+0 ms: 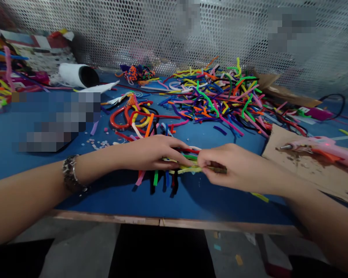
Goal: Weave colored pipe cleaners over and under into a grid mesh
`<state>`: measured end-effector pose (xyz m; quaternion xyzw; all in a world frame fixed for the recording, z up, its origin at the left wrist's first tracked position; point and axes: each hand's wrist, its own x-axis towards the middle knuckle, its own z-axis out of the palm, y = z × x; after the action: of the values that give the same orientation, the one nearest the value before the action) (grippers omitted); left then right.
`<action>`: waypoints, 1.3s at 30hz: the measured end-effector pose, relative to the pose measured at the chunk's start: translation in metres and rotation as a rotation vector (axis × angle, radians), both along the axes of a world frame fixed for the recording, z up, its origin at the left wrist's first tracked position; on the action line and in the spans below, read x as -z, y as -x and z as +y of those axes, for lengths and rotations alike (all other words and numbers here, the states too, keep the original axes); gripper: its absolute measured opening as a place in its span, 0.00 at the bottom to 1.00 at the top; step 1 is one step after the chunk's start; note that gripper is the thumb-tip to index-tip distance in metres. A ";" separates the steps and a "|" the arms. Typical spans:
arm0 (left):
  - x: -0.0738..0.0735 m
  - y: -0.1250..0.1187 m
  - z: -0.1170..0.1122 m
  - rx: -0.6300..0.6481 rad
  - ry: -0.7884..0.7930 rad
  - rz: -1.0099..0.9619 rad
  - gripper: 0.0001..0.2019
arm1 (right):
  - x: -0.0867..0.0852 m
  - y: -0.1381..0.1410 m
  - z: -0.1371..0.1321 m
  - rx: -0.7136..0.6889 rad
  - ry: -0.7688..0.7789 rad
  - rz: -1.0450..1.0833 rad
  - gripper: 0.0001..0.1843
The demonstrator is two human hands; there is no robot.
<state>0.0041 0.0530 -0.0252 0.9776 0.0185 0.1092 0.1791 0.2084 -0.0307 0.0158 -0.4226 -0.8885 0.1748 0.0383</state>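
Several colourful pipe cleaners (156, 178) lie crossed in a small lattice near the front of the blue table, their pink, green, blue and black ends sticking out toward me. My left hand (159, 152) rests flat over this lattice with its fingers stretched out, covering much of it. At the lattice's right side, my right hand (226, 166) is closed in a pinch around a yellow pipe cleaner (188, 170). Its fingertips are close to those of the left hand. A darker yellowish end shows inside the curled right fingers.
Behind my hands lie red-handled scissors (112, 119) and a large pile of loose pipe cleaners (217, 96). On the right, a pink glue gun (324, 146) rests on stained cardboard (295, 175). A white roll (71, 75) lies back left, before a perforated metal panel (150, 34).
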 end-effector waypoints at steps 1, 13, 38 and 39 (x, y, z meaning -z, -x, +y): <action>-0.001 0.000 0.000 -0.003 0.001 0.001 0.15 | 0.001 -0.001 0.001 0.024 -0.007 -0.007 0.04; -0.007 0.002 -0.009 -0.069 -0.021 0.066 0.19 | 0.005 -0.002 0.002 -0.069 -0.095 -0.191 0.06; -0.013 0.001 -0.007 0.027 -0.055 -0.028 0.09 | 0.009 0.004 -0.001 -0.072 -0.090 0.015 0.05; -0.013 0.001 -0.007 0.025 -0.054 -0.020 0.10 | 0.009 0.004 -0.001 -0.073 -0.073 0.025 0.05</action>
<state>0.0028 0.0458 -0.0124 0.9811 0.0015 0.1172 0.1542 0.2042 -0.0316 0.0071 -0.3862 -0.9085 0.1487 0.0584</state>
